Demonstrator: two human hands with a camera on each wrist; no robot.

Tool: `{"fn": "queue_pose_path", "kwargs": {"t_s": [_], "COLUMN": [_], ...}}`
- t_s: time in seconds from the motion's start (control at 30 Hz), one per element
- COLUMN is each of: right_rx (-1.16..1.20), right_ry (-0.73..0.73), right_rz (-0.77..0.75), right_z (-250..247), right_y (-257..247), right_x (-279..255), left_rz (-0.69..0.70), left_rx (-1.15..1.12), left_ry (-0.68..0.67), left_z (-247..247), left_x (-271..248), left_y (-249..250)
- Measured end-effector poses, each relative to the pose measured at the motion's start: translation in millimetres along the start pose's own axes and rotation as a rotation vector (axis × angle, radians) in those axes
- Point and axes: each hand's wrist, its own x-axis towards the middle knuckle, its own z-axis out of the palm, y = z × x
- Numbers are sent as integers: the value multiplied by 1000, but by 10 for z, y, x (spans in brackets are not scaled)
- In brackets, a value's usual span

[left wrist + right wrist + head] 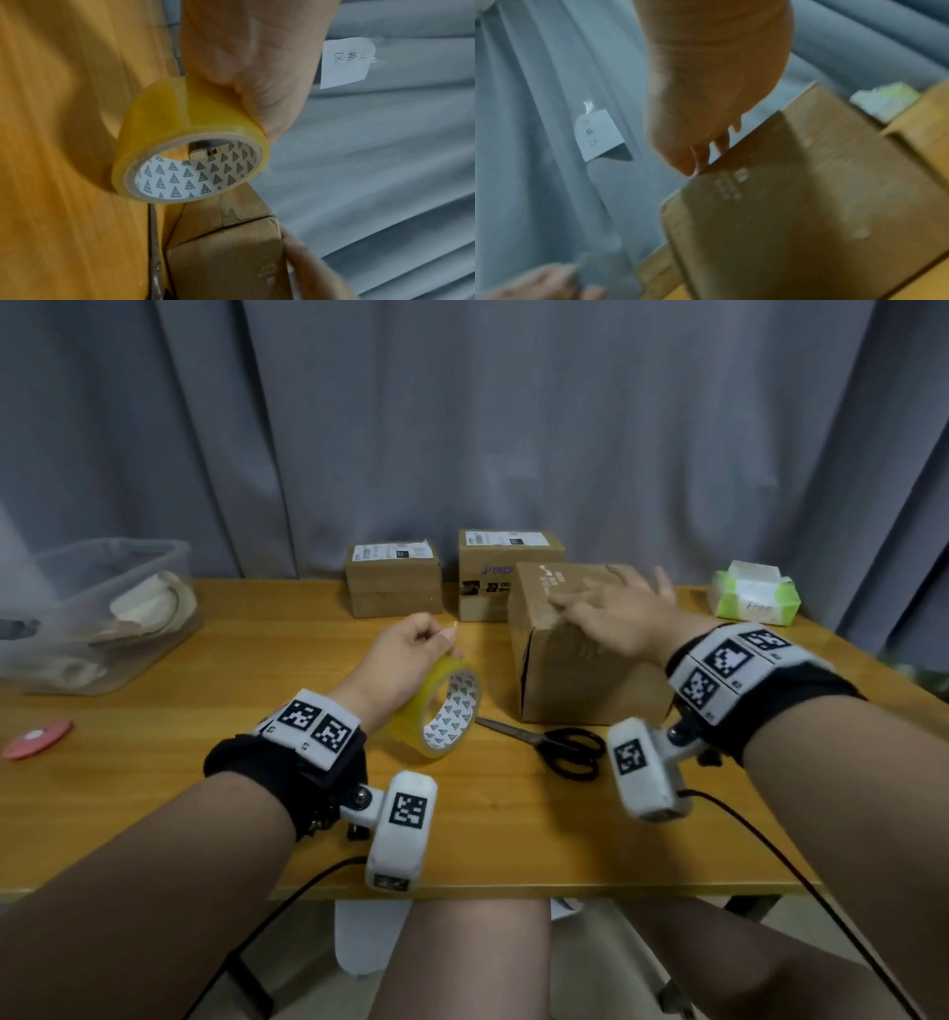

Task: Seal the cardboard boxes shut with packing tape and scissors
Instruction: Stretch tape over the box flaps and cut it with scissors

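Observation:
My left hand (411, 654) grips a roll of yellowish packing tape (444, 708) just above the table, the roll on edge with its printed white core (190, 174) facing me. To its right stands a large cardboard box (580, 670). My right hand (616, 603) lies flat on the box top with the fingers spread and straight. Black-handled scissors (560, 744) lie on the table in front of the box, between my two wrists. In the right wrist view the box top (808, 203) is blurred under my fingertips (698, 160).
Two smaller labelled cardboard boxes (393, 580) (506, 572) stand at the back by the grey curtain. A clear plastic tub (97, 613) sits at the far left, a pink disc (36, 737) near the left edge, a green tissue pack (755, 600) at the back right.

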Motion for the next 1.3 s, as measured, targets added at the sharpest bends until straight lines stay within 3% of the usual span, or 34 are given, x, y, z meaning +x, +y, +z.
{"fn": "queue_pose_path", "kwargs": {"t_s": [0.1,0.3,0.43,0.53,0.67,0.77,0.83,1.07,1.17,1.3], "right_rx": [-34,-194,50,216,231,650,750,909,904,860], "right_ry": [-63,52,95,90,72,133,191,295,287,245], "right_rz": [31,240,288,260,167,-54,-115,-39,4,-18], "right_z": [76,164,35,-82,-152,-132,-122,-165,-161,-182], "right_y": [80,-321,-253,-105,-57,-117,-143,-199,-180,-180], "right_x": [-63,-153,-39,71,122,89,116,343,387,374], "left_rz": [45,26,34,91,138,154,152,24,-24,39], "left_rx": [12,-32,12,110,175,179,113,-46,-111,0], "left_ry": [23,-11,-51,-93,-133,-142,-137,-28,-69,-61], "left_z": [-16,111,208,291,392,427,428,352,292,174], "left_x": [43,132,243,324,428,502,529,528,488,497], "left_y": [111,263,348,428,536,567,599,591,576,577]}}
